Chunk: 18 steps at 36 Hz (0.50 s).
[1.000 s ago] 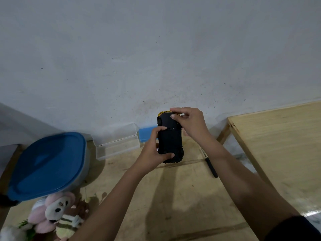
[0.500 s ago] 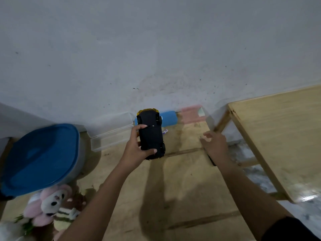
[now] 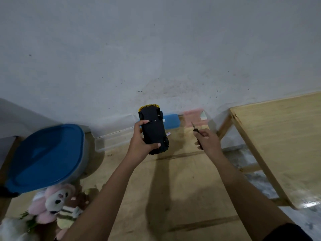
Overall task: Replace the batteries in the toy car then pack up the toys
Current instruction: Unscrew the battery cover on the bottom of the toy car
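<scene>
Toy car (image 3: 153, 130) sat belly-up in my left hand (image 3: 141, 144), raised above the wooden table (image 3: 173, 188), black underside facing me, yellow body showing only at the far end. Fingers curled round the left flank, thumb pressed across the near end: a firm wrap. My right hand (image 3: 207, 140) was closed round a screwdriver (image 3: 197, 132), dark handle in the fist, tip pointing up and away, well apart from the car. Battery cover looked to be on; I judged the unscrewing not yet begun.

Behind the car: a blue block (image 3: 171, 121) against the wall, a clear plastic box (image 3: 114, 139) to its left, something small and white (image 3: 168, 133) on the table, too blurred to name. Further left a tub with a blue lid (image 3: 45, 157), plush toys (image 3: 53, 207) below it.

Risks as I read them: the tip could skid off a small screw head and scar the plastic, since the car was held in air, unbraced. A freed screw could drop and roll off the table edge. Picture was soft, so screw position stayed unsure
</scene>
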Each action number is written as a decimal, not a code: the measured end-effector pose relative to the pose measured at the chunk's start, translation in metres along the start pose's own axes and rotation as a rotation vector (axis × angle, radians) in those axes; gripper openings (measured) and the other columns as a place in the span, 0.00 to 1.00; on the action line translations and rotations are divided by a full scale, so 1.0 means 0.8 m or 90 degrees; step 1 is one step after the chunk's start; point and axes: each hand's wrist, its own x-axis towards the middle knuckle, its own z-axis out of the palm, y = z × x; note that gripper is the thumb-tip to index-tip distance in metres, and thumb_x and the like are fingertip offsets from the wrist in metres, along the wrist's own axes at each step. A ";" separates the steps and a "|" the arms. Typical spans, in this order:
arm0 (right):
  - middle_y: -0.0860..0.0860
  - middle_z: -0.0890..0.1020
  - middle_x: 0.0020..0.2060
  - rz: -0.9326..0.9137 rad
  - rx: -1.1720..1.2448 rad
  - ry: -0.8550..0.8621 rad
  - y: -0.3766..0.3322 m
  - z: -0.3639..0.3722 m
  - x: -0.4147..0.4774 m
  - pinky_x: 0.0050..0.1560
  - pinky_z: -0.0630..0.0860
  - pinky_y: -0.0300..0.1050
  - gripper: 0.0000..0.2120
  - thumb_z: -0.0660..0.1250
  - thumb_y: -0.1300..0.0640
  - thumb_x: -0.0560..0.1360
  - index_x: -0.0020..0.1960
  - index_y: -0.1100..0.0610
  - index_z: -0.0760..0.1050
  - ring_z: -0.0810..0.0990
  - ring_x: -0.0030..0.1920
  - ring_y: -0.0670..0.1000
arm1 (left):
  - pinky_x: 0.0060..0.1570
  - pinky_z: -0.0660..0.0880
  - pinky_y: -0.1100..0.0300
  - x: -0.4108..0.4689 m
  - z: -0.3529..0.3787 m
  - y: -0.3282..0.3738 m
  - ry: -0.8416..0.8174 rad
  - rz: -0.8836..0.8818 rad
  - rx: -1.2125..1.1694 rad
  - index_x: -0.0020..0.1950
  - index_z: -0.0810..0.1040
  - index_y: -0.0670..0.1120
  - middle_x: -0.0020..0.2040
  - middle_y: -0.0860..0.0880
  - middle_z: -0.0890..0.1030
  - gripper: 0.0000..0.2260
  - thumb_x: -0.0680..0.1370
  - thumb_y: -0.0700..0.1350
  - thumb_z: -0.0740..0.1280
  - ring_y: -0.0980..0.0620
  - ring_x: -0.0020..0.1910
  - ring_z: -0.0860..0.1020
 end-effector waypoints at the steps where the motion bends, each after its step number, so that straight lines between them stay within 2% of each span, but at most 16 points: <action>1: 0.49 0.77 0.38 -0.029 0.019 -0.012 -0.016 0.002 0.001 0.24 0.71 0.34 0.05 0.67 0.57 0.75 0.49 0.58 0.75 0.77 0.26 0.41 | 0.43 0.80 0.52 0.001 0.000 0.002 0.005 0.001 -0.002 0.60 0.64 0.56 0.60 0.50 0.71 0.33 0.66 0.29 0.74 0.56 0.47 0.78; 3: 0.48 0.78 0.38 -0.091 0.070 -0.052 -0.052 0.004 -0.002 0.24 0.69 0.35 0.05 0.68 0.58 0.74 0.50 0.56 0.77 0.75 0.27 0.42 | 0.42 0.80 0.53 0.003 -0.002 0.008 0.014 0.009 -0.006 0.60 0.64 0.56 0.60 0.50 0.71 0.34 0.66 0.29 0.74 0.55 0.47 0.78; 7: 0.51 0.79 0.36 -0.191 0.140 -0.149 -0.112 0.009 -0.017 0.24 0.65 0.34 0.03 0.69 0.62 0.73 0.45 0.55 0.79 0.72 0.27 0.43 | 0.35 0.79 0.62 0.003 -0.008 0.020 0.028 0.030 -0.009 0.60 0.64 0.56 0.59 0.49 0.71 0.33 0.66 0.29 0.73 0.55 0.49 0.77; 9: 0.52 0.81 0.37 -0.249 0.101 -0.158 -0.126 0.014 -0.022 0.28 0.69 0.32 0.03 0.70 0.63 0.72 0.45 0.57 0.80 0.76 0.30 0.41 | 0.36 0.79 0.59 0.003 -0.010 0.023 0.029 0.037 -0.007 0.59 0.64 0.56 0.60 0.49 0.71 0.33 0.66 0.29 0.73 0.53 0.49 0.77; 12: 0.53 0.83 0.41 -0.325 0.018 -0.155 -0.136 0.025 -0.028 0.41 0.77 0.34 0.04 0.71 0.64 0.70 0.45 0.61 0.81 0.80 0.40 0.45 | 0.42 0.80 0.53 0.001 -0.017 0.025 0.045 0.053 0.005 0.59 0.64 0.57 0.60 0.49 0.71 0.33 0.65 0.30 0.74 0.47 0.52 0.77; 15: 0.54 0.83 0.41 -0.359 0.000 -0.150 -0.143 0.033 -0.032 0.43 0.76 0.32 0.03 0.71 0.64 0.70 0.44 0.60 0.81 0.80 0.42 0.46 | 0.44 0.80 0.47 -0.002 -0.023 0.028 0.056 0.053 0.011 0.61 0.64 0.54 0.59 0.50 0.72 0.33 0.65 0.30 0.74 0.51 0.50 0.77; 18: 0.54 0.82 0.41 -0.386 -0.012 -0.146 -0.148 0.038 -0.034 0.43 0.76 0.30 0.04 0.71 0.65 0.70 0.43 0.58 0.81 0.79 0.41 0.45 | 0.44 0.80 0.47 -0.005 -0.028 0.031 0.062 0.056 0.023 0.62 0.64 0.53 0.58 0.52 0.71 0.33 0.65 0.30 0.74 0.55 0.47 0.77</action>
